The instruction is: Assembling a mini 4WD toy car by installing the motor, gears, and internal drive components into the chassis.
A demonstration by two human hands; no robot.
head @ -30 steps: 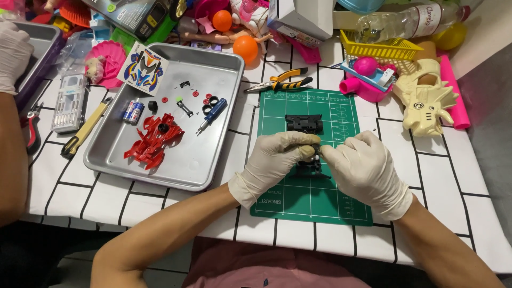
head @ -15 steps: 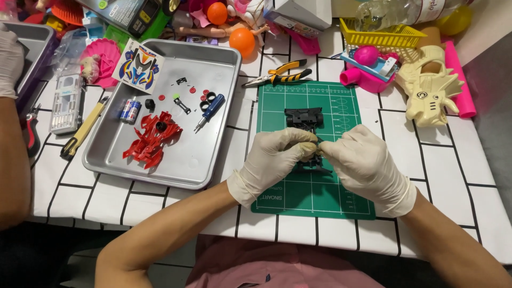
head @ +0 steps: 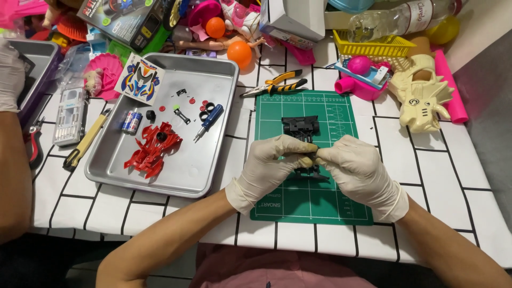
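I see both gloved hands meeting over the green cutting mat (head: 309, 202), which I take as my landmark. My left hand (head: 272, 165) and my right hand (head: 358, 169) are both clamped on the same black toy car chassis (head: 303, 133), fingertips pinched together at its near end. The chassis lies on the mat's middle, its far end showing clear of my fingers and its near end mostly hidden under them; I cannot tell what small part, if any, the fingertips pinch.

Just left of the mat sits a metal tray (head: 213, 160) on the counter (head: 442, 165), which is covered in white with black grid lines. In the tray, I make out a red car body shell (head: 153, 149), a small blue-handled screwdriver (head: 209, 120), a blue and silver battery (head: 130, 121) and a few tiny red and black parts. A colourful sticker sheet (head: 140, 80) rests on the tray's far left rim.

Just beyond the mat's far edge lie yellow and black pliers (head: 277, 84). To the mat's right stands a cream dinosaur toy (head: 424, 98), with a yellow basket (head: 373, 45) beyond it. Far to the mat's left, another person's gloved hand (head: 10, 74) shows at the picture's edge.
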